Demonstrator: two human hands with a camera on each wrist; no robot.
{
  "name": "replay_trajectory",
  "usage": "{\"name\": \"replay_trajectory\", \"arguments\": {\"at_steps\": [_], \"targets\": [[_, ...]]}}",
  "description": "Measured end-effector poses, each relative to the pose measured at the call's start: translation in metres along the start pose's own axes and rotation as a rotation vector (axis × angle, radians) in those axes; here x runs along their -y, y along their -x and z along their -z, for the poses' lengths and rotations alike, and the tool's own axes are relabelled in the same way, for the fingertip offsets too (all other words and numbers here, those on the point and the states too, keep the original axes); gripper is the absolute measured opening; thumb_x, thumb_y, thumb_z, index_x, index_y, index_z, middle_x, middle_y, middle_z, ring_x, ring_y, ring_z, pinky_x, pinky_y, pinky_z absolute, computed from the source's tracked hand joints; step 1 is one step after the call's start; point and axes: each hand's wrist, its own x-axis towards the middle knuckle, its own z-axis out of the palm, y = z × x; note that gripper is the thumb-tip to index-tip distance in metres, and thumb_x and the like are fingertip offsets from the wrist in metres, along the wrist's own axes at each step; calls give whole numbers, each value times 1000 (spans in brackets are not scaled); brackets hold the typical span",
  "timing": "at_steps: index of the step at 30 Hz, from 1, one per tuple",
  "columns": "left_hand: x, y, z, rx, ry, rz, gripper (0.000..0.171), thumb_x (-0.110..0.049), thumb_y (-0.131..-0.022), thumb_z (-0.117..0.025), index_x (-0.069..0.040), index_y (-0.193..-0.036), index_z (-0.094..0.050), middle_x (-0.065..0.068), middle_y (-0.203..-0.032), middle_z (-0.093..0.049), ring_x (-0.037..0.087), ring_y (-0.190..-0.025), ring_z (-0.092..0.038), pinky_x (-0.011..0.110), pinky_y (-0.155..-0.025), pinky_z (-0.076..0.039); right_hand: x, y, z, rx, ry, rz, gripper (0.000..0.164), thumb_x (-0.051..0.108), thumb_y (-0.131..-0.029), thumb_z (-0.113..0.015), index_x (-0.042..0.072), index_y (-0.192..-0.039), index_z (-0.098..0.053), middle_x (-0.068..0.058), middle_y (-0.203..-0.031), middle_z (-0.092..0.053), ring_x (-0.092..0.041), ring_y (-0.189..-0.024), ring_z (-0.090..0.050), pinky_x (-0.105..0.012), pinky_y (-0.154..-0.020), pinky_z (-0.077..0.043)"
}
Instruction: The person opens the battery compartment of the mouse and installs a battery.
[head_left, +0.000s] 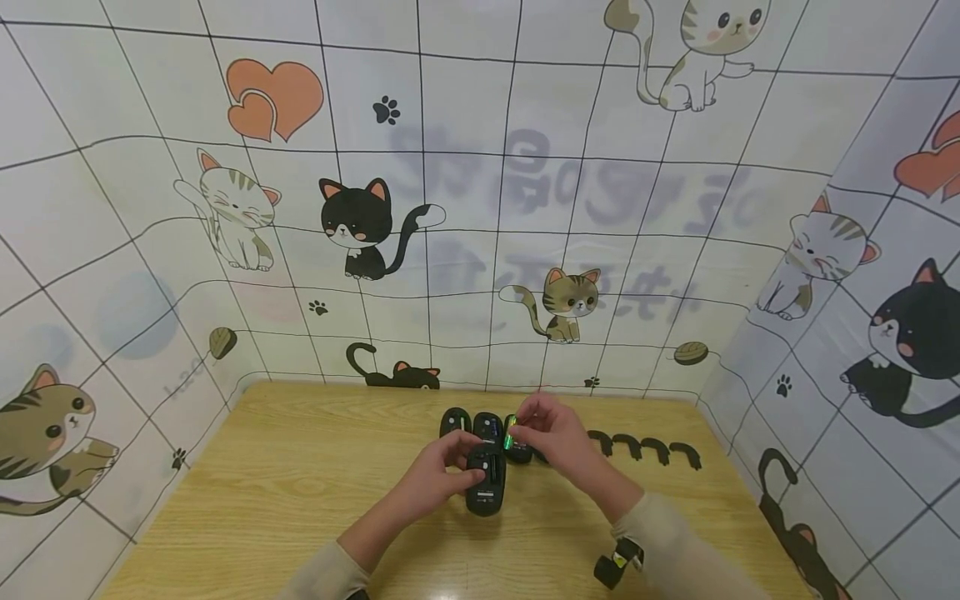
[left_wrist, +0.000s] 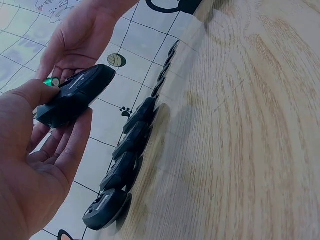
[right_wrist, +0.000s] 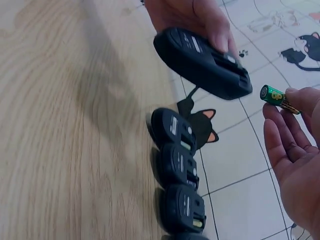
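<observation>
My left hand (head_left: pixel 437 473) grips a black computer mouse (head_left: pixel 485 493) above the table. Its underside faces up, and the battery slot shows uncovered in the right wrist view. Between thumb and fingers my right hand (head_left: pixel 561 435) pinches a green battery (right_wrist: pixel 278 98), held a short way from the slot end of the mouse. Behind the held mouse, several more black mice lie bottom up in a row, among them one mouse (right_wrist: pixel 173 127) and another mouse (right_wrist: pixel 182 209) with batteries visible in their slots.
Several curved black covers (head_left: pixel 656 451) lie in a row at the right of the wooden table (head_left: pixel 300 467). A cat-printed cloth (head_left: pixel 465 192) rises behind the table and along both sides. A black strapped device (head_left: pixel 617 563) is on the right wrist.
</observation>
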Motion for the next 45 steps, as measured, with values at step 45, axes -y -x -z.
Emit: {"name": "replay_trajectory", "arguments": {"at_steps": [45], "targets": [[-7, 3, -2, -4, -4, -23, 41, -14, -101, -82, -9, -139, -67, 8, -120, -71, 24, -103, -66, 34, -77, -68, 7, 23, -23, 127, 177, 94, 15, 15, -101, -84, 19, -108, -72, -1, -103, -69, -21, -89, -68, -29, -76, -58]]}}
